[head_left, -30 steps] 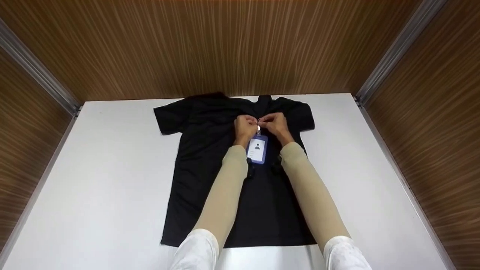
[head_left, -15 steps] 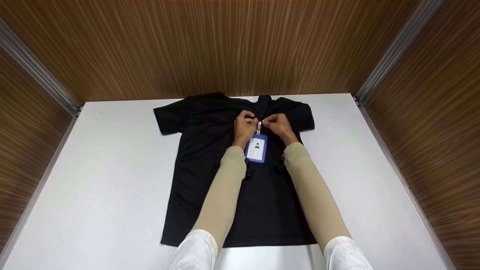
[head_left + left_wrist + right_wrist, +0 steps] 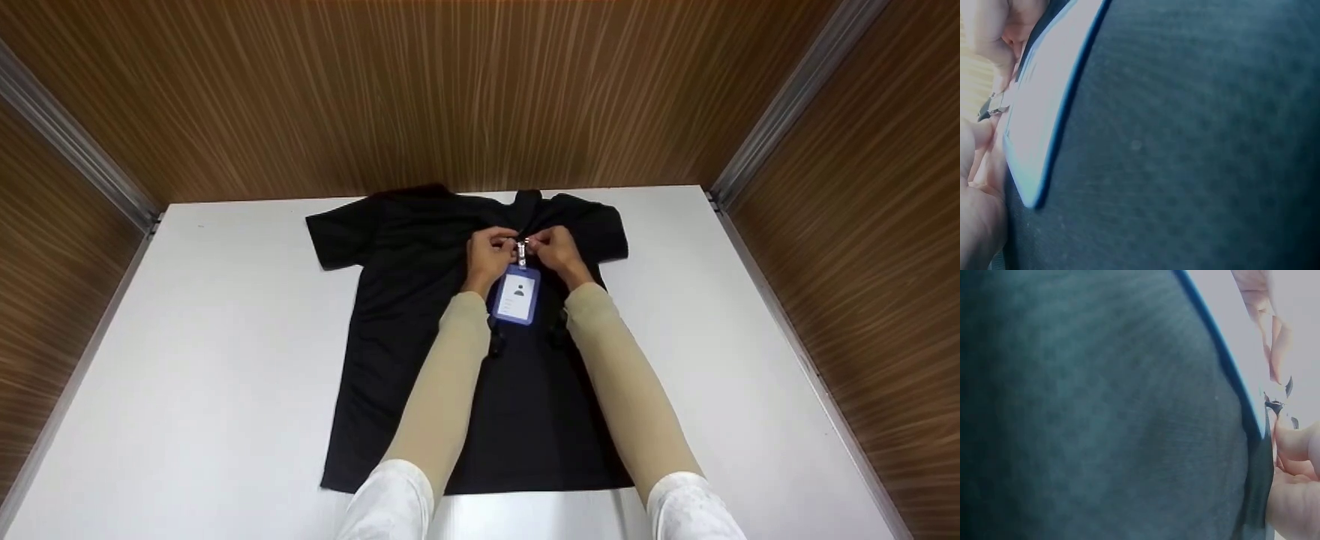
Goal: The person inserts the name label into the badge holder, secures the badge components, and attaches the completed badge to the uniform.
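Observation:
A black short-sleeved shirt [image 3: 405, 322] lies spread flat, front up, with its collar at the far side. On its chest rests an ID badge [image 3: 517, 296] in a blue frame, with a white card showing a person icon. The badge's metal clip [image 3: 522, 255] points up toward the neck opening. My left hand [image 3: 489, 255] pinches at the clip from the left, fingers bent. From the right, the fingertips of my right hand [image 3: 556, 249] pinch at the clip's upper end. Both wrist views show the fingertips meeting around the clip [image 3: 999, 103], beside dark bits of fabric.
The shirt lies on a white table [image 3: 225, 360]. A brown wood-grain panel [image 3: 420, 97] stands along the back, with similar panels at both sides and metal strips at the corners. Beige sleeves [image 3: 442, 382] cover the forearms across the lower shirt.
The badge and clip have shifted slightly right and up. The hands have drawn a little apart, with more of the clip showing, and the left fingers opened briefly and then closed in again.

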{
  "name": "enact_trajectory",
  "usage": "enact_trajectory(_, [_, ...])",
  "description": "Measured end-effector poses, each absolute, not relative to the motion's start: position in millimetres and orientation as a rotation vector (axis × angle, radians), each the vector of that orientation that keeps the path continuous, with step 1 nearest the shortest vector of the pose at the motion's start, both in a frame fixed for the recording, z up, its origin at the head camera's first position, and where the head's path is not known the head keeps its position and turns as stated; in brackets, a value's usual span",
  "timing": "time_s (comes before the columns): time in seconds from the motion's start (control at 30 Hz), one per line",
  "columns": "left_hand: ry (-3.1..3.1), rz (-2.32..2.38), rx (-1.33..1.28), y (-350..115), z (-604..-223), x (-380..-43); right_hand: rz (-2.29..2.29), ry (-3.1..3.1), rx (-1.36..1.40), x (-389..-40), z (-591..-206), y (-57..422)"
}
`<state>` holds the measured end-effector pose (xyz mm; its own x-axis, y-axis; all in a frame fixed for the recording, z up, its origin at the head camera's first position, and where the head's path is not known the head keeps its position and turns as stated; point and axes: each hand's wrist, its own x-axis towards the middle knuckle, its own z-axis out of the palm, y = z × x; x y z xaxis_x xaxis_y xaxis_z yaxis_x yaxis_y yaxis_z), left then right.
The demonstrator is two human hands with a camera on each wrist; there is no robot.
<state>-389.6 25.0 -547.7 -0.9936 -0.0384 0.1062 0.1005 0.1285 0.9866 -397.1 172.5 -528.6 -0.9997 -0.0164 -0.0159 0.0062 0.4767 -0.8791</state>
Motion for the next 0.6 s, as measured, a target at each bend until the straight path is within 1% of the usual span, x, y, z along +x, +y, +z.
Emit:
enact_trajectory(0.13, [-2.254,-2.019,-0.052,25.2,-548.1,-389.8,-1.611,2.662,0.024,-397.1,-526.8,171.4])
enact_trajectory(0.4, [-2.428,-1.693,-0.029,22.6,-546.3,-388.2,-1.548,2.719,0.034,-397.2,-525.3,168.4])
enact_trajectory(0.6, [-2.465,-1.569,-0.040,21.4,-543.8,-386.3,-1.508,2.756,0.036,-396.5,-524.7,165.4])
